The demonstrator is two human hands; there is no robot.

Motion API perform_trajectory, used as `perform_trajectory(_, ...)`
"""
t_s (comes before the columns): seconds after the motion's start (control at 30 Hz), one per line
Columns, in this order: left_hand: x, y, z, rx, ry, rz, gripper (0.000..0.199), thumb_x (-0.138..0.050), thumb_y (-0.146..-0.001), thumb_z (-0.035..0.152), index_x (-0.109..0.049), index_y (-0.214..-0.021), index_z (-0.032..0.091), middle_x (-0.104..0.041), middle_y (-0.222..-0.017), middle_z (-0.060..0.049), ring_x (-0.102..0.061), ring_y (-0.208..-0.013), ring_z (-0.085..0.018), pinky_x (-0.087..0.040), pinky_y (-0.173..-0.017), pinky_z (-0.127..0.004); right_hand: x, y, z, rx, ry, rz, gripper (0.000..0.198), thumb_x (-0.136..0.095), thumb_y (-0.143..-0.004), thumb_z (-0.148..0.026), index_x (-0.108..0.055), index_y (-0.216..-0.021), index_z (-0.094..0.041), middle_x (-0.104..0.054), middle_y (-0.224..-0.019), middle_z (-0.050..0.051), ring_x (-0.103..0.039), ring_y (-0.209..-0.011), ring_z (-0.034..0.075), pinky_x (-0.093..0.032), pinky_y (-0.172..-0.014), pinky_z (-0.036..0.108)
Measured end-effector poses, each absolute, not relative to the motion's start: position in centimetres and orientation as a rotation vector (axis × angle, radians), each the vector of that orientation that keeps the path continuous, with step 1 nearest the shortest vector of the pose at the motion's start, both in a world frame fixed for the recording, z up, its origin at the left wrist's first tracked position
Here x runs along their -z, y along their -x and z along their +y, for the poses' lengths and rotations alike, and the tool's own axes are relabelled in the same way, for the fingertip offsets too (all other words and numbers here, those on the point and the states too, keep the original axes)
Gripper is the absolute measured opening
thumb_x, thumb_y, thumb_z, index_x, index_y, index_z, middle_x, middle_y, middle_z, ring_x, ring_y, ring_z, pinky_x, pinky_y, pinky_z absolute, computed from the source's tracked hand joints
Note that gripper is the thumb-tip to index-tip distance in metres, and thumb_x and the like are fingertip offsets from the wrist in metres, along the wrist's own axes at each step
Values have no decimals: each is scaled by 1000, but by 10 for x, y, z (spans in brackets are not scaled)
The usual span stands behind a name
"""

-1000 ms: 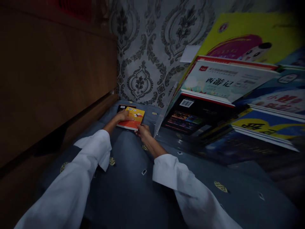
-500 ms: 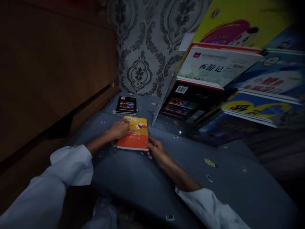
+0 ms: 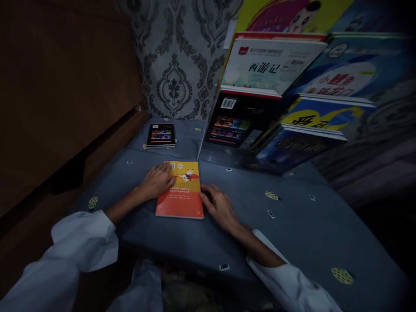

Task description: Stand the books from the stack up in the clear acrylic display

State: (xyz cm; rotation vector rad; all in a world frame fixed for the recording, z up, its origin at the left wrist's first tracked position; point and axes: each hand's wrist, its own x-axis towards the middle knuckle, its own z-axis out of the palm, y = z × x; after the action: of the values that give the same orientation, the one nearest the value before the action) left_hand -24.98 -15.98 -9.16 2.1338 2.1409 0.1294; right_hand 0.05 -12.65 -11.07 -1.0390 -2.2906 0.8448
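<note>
An orange and yellow paperback book [image 3: 180, 203] lies flat on the cloth-covered surface, its barcode side up. My left hand [image 3: 158, 181] rests over the book's upper left edge, thumb stretched on the cover and fingers partly covering the barcode. At the right edge is my right hand [image 3: 220, 207], with fingertips touching or very close to the book's side and thumb apart from the index finger. The remaining right fingers are partly hidden beneath the hand. Farther back lies a small stack of black books [image 3: 161, 135], also with a barcode showing.
A clear display rack [image 3: 224, 154] at the right holds several children's books, among them a pale one [image 3: 260, 65] and a black one [image 3: 242, 119]. A wooden cabinet [image 3: 65, 86] borders the left side. Patterned wallpaper [image 3: 173, 86] is behind the dark blue-grey cloth [image 3: 240, 190].
My right hand has let go of the book's lower right corner and shifted up along its right edge. The orange book now lies flat, slightly nearer. The camera view has also shifted.
</note>
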Motion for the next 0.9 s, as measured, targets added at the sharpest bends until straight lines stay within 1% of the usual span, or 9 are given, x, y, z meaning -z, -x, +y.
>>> perform_trajectory(0.07,90,246,-156,-128,-2178,2124,47,-44,-96,38,-46,-137,15,-47,-150,-17,-41,-142,-28,-29,-118,-39,119,5,-124,-753,1011,-2274,39,-45,-93,-34,-64,-123,-16,-70,-111,13,-64,-103,28,-51,-91,45)
perform_trajectory(0.17,92,241,-149,-175,-2275,2061,44,-43,-96,31,-47,-136,13,-47,-150,-18,-41,-142,-27,-30,-118,-41,130,9,-125,-641,957,-2258,39,-43,-96,-33,-60,-127,-16,-68,-113,14,-62,-105,29,-49,-96,51)
perform_trajectory(0.27,95,234,-141,-213,-2372,1972,43,-43,-95,27,-47,-134,9,-46,-150,-19,-41,-143,-26,-32,-118,-42,136,9,-127,-571,912,-2253,38,-42,-97,-31,-59,-128,-16,-66,-117,15,-60,-108,30,-48,-98,51)
perform_trajectory(0.4,99,222,-126,-259,-2459,1848,40,-43,-96,26,-50,-132,12,-49,-149,-17,-42,-142,-25,-33,-117,-42,136,8,-129,-522,933,-2272,38,-41,-97,-31,-58,-129,-16,-64,-122,15,-58,-113,30,-47,-101,52)
perform_trajectory(0.6,105,210,-107,-284,-2534,1668,46,-40,-97,26,-48,-139,11,-44,-153,-15,-37,-145,-24,-27,-119,-43,137,8,-129,-520,952,-2293,41,-43,-98,-35,-56,-130,-13,-62,-126,18,-56,-117,31,-46,-102,52)
perform_trajectory(0.73,111,211,-101,-312,-2550,1597,51,-38,-97,25,-42,-146,13,-40,-156,-13,-35,-146,-22,-26,-119,-44,138,7,-129,-505,954,-2305,42,-43,-98,-38,-55,-132,-15,-60,-130,17,-54,-120,32,-46,-102,53)
perform_trajectory(0.9,111,215,-103,-305,-2548,1554,51,-35,-99,25,-41,-148,14,-40,-156,-12,-32,-148,-21,-23,-119,-44,139,7,-128,-492,964,-2316,45,-43,-98,-40,-54,-134,-16,-59,-131,17,-54,-119,33,-46,-101,54)
